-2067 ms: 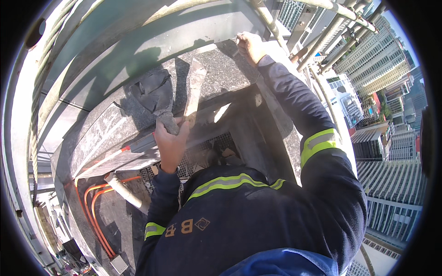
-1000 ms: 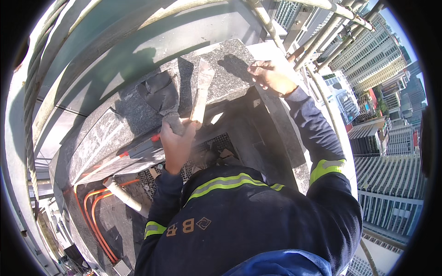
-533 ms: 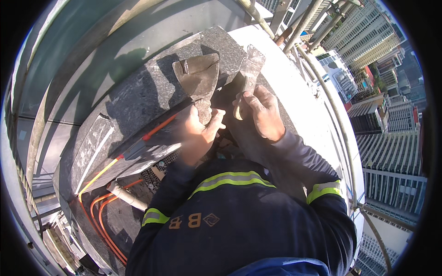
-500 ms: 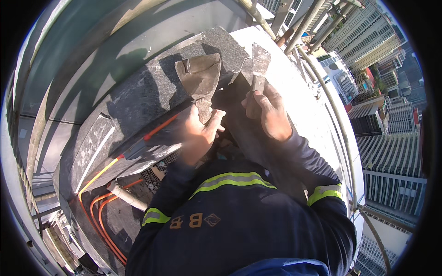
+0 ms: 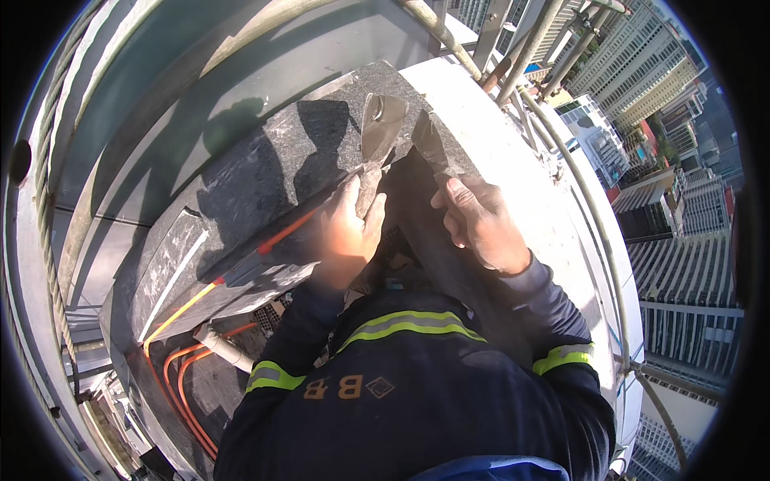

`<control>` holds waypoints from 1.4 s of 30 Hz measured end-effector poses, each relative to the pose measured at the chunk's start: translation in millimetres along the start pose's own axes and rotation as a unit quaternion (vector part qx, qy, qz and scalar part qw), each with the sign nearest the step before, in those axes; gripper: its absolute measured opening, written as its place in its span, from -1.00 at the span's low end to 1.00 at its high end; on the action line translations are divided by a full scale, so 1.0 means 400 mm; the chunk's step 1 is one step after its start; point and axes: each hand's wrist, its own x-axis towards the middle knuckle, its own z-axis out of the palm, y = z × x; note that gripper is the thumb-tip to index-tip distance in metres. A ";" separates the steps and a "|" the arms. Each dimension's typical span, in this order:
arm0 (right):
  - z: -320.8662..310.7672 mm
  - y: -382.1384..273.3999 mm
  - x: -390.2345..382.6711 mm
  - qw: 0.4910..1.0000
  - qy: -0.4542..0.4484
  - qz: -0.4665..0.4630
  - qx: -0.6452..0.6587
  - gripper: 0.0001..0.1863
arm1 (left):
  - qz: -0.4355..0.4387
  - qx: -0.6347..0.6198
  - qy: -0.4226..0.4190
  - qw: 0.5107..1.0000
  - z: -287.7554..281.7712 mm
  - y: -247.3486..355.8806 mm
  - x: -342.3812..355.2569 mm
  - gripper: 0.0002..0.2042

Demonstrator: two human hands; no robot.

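The left hand's [image 5: 345, 236] fingers [image 5: 374, 213] grip a wide putty knife [image 5: 382, 132], the right hand's [image 5: 491, 232] a narrower scraper [image 5: 429, 143], residue [image 5: 379, 110] apparently left on the wider blade.

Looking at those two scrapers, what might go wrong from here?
If the right grip loosens, the narrow scraper might drop into the dark hollow beneath. The wide scraper, in the left grip, looks close to the narrow one, so they might knock together. The fingers are bare, so a slip might cut them.

The narrow scraper [image 5: 429, 143] (earlier in the left hand [image 5: 346, 236]) now leans leftward in the right hand [image 5: 488, 224].
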 end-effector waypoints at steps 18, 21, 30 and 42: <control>-0.006 -0.120 0.011 0.969 -0.152 0.050 0.188 -0.54 | 0.027 0.131 -0.070 0.989 -0.106 -0.032 0.034 -0.63; -0.042 -0.170 0.091 0.991 -0.120 -0.054 0.033 -0.52 | 0.022 0.065 0.026 0.997 -0.105 -0.126 0.037 -0.67; -0.155 -0.065 0.681 0.780 -0.049 -0.265 -0.565 -0.65 | -0.240 -0.243 0.132 0.931 -0.138 -0.332 0.142 -0.77; -0.067 -0.068 0.793 0.700 -0.033 -0.258 -0.665 -0.65 | -0.189 -0.205 0.097 0.955 -0.141 -0.318 0.123 -0.69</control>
